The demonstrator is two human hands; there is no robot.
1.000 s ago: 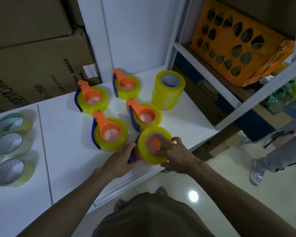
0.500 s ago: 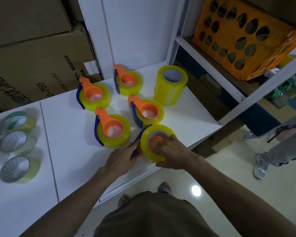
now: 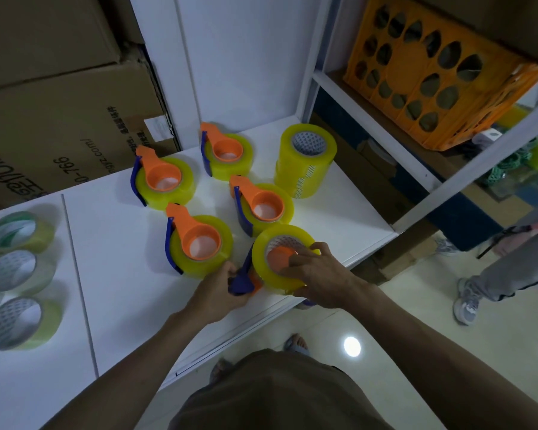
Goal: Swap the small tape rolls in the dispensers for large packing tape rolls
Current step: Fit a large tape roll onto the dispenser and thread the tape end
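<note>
At the table's front edge my left hand [image 3: 221, 290] grips the blue and orange dispenser [image 3: 243, 279] by its handle. My right hand [image 3: 319, 279] holds a large yellow tape roll [image 3: 261, 262] that sits tilted around the dispenser's orange hub [image 3: 278, 259], fingers curled over its rim. Several other dispensers loaded with large yellow rolls [image 3: 199, 243] lie flat on the white table [image 3: 112, 243]. A stack of large yellow rolls [image 3: 305, 159] stands at the back right. Small rolls [image 3: 16, 321] lie at the far left.
Cardboard boxes [image 3: 59, 119] stand behind the table. A white shelf frame [image 3: 370, 119] with an orange crate [image 3: 432, 72] is on the right. Another person's legs and shoes [image 3: 479, 290] are on the floor at the right.
The camera view shifted slightly. The large roll has tilted further down around the orange hub, with my right hand's fingers moving across its top. My left hand stays on the handle.
</note>
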